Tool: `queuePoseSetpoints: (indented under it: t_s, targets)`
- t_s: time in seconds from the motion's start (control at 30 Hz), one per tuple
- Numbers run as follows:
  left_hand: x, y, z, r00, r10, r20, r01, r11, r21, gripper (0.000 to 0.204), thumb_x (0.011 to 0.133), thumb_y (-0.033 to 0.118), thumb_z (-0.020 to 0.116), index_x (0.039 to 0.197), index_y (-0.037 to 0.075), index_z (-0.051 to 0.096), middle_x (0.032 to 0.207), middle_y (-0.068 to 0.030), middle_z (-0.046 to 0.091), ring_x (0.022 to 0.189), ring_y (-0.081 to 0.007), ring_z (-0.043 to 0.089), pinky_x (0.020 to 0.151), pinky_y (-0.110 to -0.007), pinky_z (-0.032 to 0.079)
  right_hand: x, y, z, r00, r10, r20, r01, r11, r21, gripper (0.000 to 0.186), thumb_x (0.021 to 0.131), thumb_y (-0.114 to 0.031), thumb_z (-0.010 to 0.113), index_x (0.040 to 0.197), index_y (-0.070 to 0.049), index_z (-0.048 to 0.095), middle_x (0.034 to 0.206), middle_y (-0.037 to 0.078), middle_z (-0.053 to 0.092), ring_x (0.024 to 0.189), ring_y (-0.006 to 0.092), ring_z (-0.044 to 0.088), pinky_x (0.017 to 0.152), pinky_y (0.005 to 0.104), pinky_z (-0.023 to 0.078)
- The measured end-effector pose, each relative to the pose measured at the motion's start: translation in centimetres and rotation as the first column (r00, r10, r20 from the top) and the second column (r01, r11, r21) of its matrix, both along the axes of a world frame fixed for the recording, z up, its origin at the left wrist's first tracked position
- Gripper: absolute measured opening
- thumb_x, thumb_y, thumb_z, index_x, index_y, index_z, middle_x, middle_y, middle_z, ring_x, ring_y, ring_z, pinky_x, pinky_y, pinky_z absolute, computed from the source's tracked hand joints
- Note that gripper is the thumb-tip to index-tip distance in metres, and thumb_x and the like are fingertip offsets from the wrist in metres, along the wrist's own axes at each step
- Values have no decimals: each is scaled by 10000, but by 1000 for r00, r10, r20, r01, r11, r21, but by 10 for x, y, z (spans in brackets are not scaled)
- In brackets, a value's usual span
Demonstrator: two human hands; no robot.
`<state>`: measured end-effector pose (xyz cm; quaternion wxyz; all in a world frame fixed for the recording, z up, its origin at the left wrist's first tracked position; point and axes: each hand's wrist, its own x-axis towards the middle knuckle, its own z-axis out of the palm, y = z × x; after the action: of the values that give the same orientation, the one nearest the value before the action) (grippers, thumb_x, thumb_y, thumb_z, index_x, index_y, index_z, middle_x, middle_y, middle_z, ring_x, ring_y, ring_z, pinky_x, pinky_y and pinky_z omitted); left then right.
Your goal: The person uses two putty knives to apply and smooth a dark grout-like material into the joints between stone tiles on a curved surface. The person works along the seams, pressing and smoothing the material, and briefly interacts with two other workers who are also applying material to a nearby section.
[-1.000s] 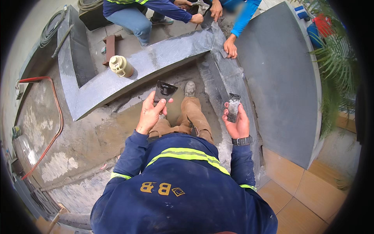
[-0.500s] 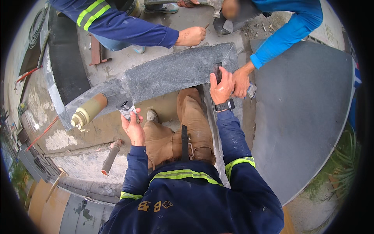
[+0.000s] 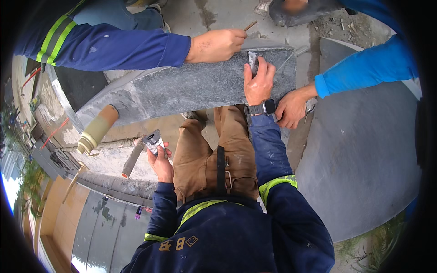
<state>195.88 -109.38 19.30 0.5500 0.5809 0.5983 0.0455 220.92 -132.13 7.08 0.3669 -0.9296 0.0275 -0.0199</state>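
Observation:
My left hand (image 3: 160,164) is closed around a small, white-smeared holder with dark grey paste on top (image 3: 154,140), held in front of my left thigh. My right hand (image 3: 260,84) reaches over the long dark grey stone slab (image 3: 182,86). Between its fingers and thumb is a small flat scraper (image 3: 252,59), its visible face smeared whitish, near the slab's right end. Whether the scraper touches the stone I cannot tell. Just right of my wrist, a co-worker's hand (image 3: 293,108) in a bright blue sleeve is at the slab's end, partly over a small greyish thing.
Another co-worker's hand (image 3: 216,45) holds a thin brown stick (image 3: 250,26) above the slab's far edge. A green and brown bottle (image 3: 98,129) is at the slab's left end. A grey pipe stub (image 3: 133,158) juts up nearby. A large grey panel (image 3: 359,154) spreads at right.
My left hand has come nearer my body with the paste holder. The scraper has moved farther from me and its whitish face now shows. The stick-holding arm reaches farther in; the blue-sleeved hand has moved right.

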Motion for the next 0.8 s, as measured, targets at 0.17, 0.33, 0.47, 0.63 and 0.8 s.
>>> queuePoseSetpoints:
  t_s: [0.17, 0.33, 0.47, 0.63, 0.8]
  targets:
    - [-10, -5, -6, 1000, -3, -15, 3, 1000, -10, 196, 995, 117, 513, 1180, 54, 493, 923, -96, 674, 621, -102, 530, 575, -252, 423, 3, 0, -2, 1000, 5, 0, -5, 1000, -24, 422, 861, -150, 690, 1225, -19, 521, 1037, 211, 486, 887, 407, 582, 725, 453, 517]
    - [-16, -10, -8, 999, -28, -47, 28, 1000, -4, 197, 996, 133, 519, 1173, 49, 495, 924, -95, 674, 625, -97, 530, 582, -251, 428, 2, 3, -3, 998, -26, -51, 25, 999, -21, 417, 845, -157, 708, 1208, -31, 546, 1042, 207, 513, 910, 414, 582, 745, 451, 514]
    - [-21, -12, -10, 998, -38, -52, 38, 999, -12, 197, 998, 137, 517, 1171, 47, 494, 926, -93, 675, 629, -94, 531, 587, -250, 430, 5, 3, -1, 998, 5, -59, -8, 999, -49, 410, 855, -131, 688, 1209, -15, 519, 1027, 208, 480, 880, 407, 584, 719, 457, 511]
    - [-23, -17, -12, 998, -16, -66, 14, 1000, -20, 201, 997, 136, 514, 1175, 46, 490, 924, -92, 674, 628, -94, 531, 588, -248, 430, 9, 2, 4, 995, 30, -94, -36, 997, -62, 396, 839, -111, 697, 1181, -9, 528, 1019, 215, 480, 853, 413, 590, 704, 464, 516]
    - [-29, -17, -17, 999, -23, -36, 22, 999, -24, 184, 995, 129, 511, 1156, 44, 488, 918, -94, 673, 626, -96, 530, 590, -247, 432, 11, -1, 7, 989, 39, -144, -51, 995, -85, 384, 815, -104, 716, 1148, -11, 548, 1018, 222, 500, 834, 421, 601, 696, 465, 527]
